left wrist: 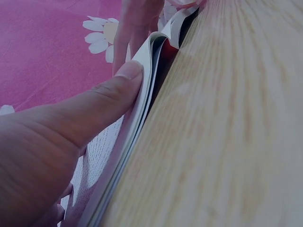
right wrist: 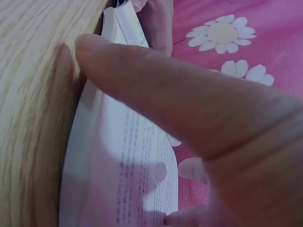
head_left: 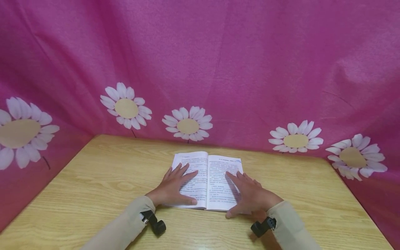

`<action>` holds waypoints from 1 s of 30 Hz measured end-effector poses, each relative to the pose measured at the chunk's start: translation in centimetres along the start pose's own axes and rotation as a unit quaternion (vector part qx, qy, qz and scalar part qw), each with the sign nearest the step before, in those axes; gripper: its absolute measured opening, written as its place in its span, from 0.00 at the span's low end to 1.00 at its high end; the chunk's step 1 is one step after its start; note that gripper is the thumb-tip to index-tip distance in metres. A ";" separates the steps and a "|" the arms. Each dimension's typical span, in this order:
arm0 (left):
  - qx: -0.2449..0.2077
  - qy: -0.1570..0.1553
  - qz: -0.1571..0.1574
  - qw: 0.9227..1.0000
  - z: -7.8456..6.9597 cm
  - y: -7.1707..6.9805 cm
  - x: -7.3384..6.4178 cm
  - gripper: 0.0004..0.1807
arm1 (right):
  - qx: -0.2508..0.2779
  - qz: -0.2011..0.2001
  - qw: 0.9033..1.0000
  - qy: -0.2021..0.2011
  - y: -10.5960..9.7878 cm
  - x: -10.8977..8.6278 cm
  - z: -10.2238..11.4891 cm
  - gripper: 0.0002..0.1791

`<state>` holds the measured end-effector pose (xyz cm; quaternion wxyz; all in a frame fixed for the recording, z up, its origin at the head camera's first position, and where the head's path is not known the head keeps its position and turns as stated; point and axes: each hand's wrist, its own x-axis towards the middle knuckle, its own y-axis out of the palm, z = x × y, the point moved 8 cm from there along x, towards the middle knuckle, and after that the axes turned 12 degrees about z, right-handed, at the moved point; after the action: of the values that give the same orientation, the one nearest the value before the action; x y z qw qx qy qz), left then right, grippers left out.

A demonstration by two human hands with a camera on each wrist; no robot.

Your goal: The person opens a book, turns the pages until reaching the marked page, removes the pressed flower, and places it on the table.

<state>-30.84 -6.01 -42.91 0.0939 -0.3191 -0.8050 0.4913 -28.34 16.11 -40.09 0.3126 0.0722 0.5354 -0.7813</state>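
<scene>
An open book (head_left: 215, 185) with printed text on both pages lies flat on the wooden table. My left hand (head_left: 173, 187) rests on the left page, fingers spread, its thumb near the lower edge. In the left wrist view, that thumb (left wrist: 106, 99) presses on the page close to the book's edge, with the layered pages showing below it. Over the right page is my right hand (head_left: 251, 196), fingers spread and straight. Its thumb (right wrist: 147, 82) reaches past the lower edge of the book in the right wrist view, casting a shadow on the wood.
The light wooden table (head_left: 103, 173) extends around the book on all sides. A pink curtain (head_left: 237, 76) printed with white daisies hangs behind it and along both sides. Each sleeve carries a small black camera mount, one on the left wrist (head_left: 153, 222) and one on the right.
</scene>
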 end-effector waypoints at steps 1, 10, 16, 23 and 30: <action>0.001 -0.001 0.000 1.000 0.0 0.0 0.0 0.54 | 0.002 0.003 1.000 0.005 0.1 0.0 -0.1 0.71; 0.002 -0.001 -0.001 1.000 0.2 0.1 0.1 0.53 | 0.018 0.011 1.000 -0.013 0.1 0.0 -0.1 0.68; 0.002 -0.002 -0.001 1.000 0.3 0.2 0.1 0.53 | 0.035 0.004 0.997 -0.066 0.0 0.0 0.4 0.66; 0.002 -0.010 0.000 1.000 0.4 0.3 0.1 0.53 | 0.061 0.000 0.992 -0.107 -0.1 0.1 0.9 0.63; 0.002 -0.011 0.000 1.000 0.4 0.3 0.2 0.53 | 0.099 -0.001 0.988 -0.117 -0.1 0.4 1.2 0.63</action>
<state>-31.06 -6.07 -43.38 0.0857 -0.3136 -0.8049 0.4965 -28.49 14.87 -39.67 0.3634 0.0101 0.4150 -0.8340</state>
